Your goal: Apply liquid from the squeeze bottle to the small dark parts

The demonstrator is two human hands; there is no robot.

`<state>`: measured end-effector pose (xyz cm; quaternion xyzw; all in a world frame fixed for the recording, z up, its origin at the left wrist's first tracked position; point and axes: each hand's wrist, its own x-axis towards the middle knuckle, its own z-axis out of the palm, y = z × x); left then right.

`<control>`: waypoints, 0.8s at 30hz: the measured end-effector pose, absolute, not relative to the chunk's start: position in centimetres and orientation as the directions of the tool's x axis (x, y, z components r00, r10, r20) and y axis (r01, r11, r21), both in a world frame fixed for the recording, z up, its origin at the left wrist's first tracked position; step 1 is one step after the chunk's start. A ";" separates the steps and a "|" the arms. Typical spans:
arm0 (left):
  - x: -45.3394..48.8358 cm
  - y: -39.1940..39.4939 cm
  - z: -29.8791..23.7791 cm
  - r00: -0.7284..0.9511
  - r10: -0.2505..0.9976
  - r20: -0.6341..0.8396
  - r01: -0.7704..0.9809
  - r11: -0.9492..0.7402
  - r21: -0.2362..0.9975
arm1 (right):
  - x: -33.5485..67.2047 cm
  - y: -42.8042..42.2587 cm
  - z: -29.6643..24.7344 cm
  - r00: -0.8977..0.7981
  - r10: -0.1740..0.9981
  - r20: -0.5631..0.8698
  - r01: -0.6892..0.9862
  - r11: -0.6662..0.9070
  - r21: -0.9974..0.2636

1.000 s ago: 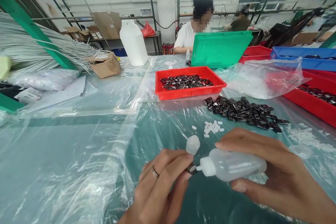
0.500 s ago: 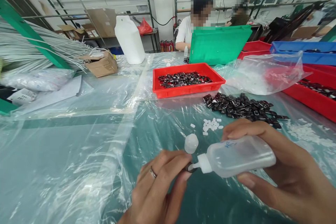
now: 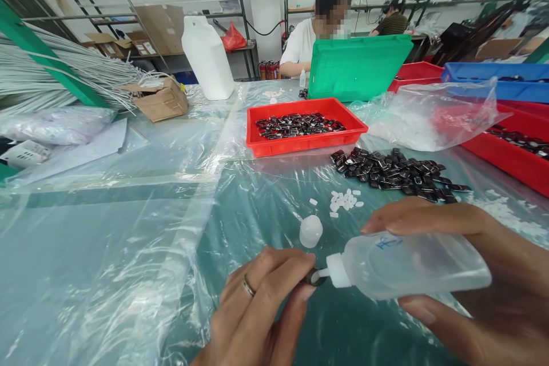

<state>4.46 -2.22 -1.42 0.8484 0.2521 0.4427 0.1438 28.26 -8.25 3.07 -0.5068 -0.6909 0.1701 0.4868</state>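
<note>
Between thumb and fingertips, my left hand (image 3: pixel 263 303) pinches a small black plastic piece (image 3: pixel 316 277), mostly covered by the fingers. My right hand (image 3: pixel 467 274) is closed around a translucent squeeze bottle (image 3: pixel 412 266) with blue marks, held on its side. The white nozzle (image 3: pixel 330 271) of the bottle points left and its tip meets the black piece. Behind the hands stands a white bottle cap (image 3: pixel 310 231). Small white oval pads (image 3: pixel 343 200) lie just beyond it, and a pile of black pieces (image 3: pixel 390 168) is farther back to the right.
A red tray (image 3: pixel 306 146) of black pieces stands mid-table, with a clear plastic bag (image 3: pixel 412 123) to its right. Another red tray (image 3: pixel 514 154) is at the right. A white jug (image 3: pixel 208 63) and a green bin (image 3: pixel 360 68) stand behind. A person (image 3: pixel 317 40) sits opposite.
My right hand and the squeeze bottle have shifted right and the bottle lies more level. My left hand with the black piece has barely moved. The view has tipped slightly.
</note>
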 end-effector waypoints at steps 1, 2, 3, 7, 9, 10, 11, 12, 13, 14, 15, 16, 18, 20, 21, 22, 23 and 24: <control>4.3 -2.1 -1.4 0.502 0.543 0.673 0.309 -0.839 0.447 | 28.2 -8.3 3.0 -0.004 0.863 0.506 0.539 0.428 -0.726; 4.2 -2.0 -1.4 0.518 0.533 0.669 0.317 -0.846 0.429 | 28.2 -8.3 3.0 -0.002 0.860 0.511 0.542 0.430 -0.722; 4.1 -1.9 -1.4 0.525 0.530 0.666 0.322 -0.848 0.420 | 28.1 -8.3 3.0 -0.001 0.855 0.519 0.550 0.434 -0.714; 4.1 -1.9 -1.6 0.500 0.541 0.676 0.325 -0.841 0.433 | 27.9 -8.4 2.9 -0.023 0.834 0.551 0.603 0.452 -0.658; 4.3 -2.1 -1.7 0.474 0.554 0.685 0.318 -0.833 0.453 | 27.8 -8.7 2.8 0.016 0.828 0.560 0.617 0.433 -0.657; 4.4 -2.2 -1.8 0.465 0.559 0.686 0.317 -0.829 0.460 | 27.8 -8.8 2.6 0.042 0.830 0.556 0.617 0.417 -0.668; 4.5 -2.2 -1.9 0.458 0.566 0.685 0.319 -0.824 0.468 | 27.8 -9.0 2.5 0.068 0.828 0.557 0.619 0.403 -0.674; 4.5 -2.3 -1.9 0.456 0.573 0.681 0.321 -0.820 0.474 | 27.8 -9.2 2.4 0.084 0.826 0.557 0.623 0.393 -0.677; 4.6 -2.3 -1.9 0.454 0.577 0.679 0.324 -0.817 0.477 | 27.9 -9.3 2.2 0.088 0.828 0.553 0.624 0.387 -0.679; 4.6 -2.3 -1.9 0.452 0.576 0.681 0.325 -0.817 0.476 | 28.0 -9.4 2.1 0.089 0.829 0.552 0.625 0.385 -0.679; 4.6 -2.2 -1.8 0.450 0.571 0.686 0.323 -0.821 0.471 | 28.2 -9.4 2.1 0.085 0.833 0.547 0.624 0.383 -0.681; 4.6 -2.2 -1.8 0.450 0.563 0.693 0.320 -0.826 0.463 | 28.3 -9.4 2.1 0.087 0.832 0.549 0.625 0.383 -0.680; 4.6 -2.1 -1.7 0.449 0.546 0.708 0.314 -0.838 0.447 | 28.5 -9.1 2.1 0.110 0.826 0.552 0.623 0.376 -0.686; 4.6 -2.1 -1.7 0.448 0.541 0.712 0.311 -0.841 0.443 | 28.6 -8.8 2.3 0.138 0.814 0.564 0.623 0.371 -0.689; 4.6 -2.1 -1.7 0.447 0.543 0.711 0.312 -0.840 0.445 | 28.7 -8.5 2.3 0.146 0.813 0.563 0.622 0.367 -0.691; 4.6 -2.2 -1.7 0.443 0.549 0.709 0.316 -0.836 0.449 | 28.7 -8.3 2.4 0.154 0.814 0.560 0.621 0.361 -0.696; 4.6 -2.3 -1.8 0.437 0.558 0.706 0.322 -0.829 0.457 | 28.7 -8.2 2.5 0.160 0.817 0.554 0.619 0.354 -0.701; 4.5 -2.3 -1.8 0.431 0.571 0.699 0.329 -0.821 0.467 | 28.7 -8.0 2.6 0.166 0.820 0.547 0.615 0.347 -0.708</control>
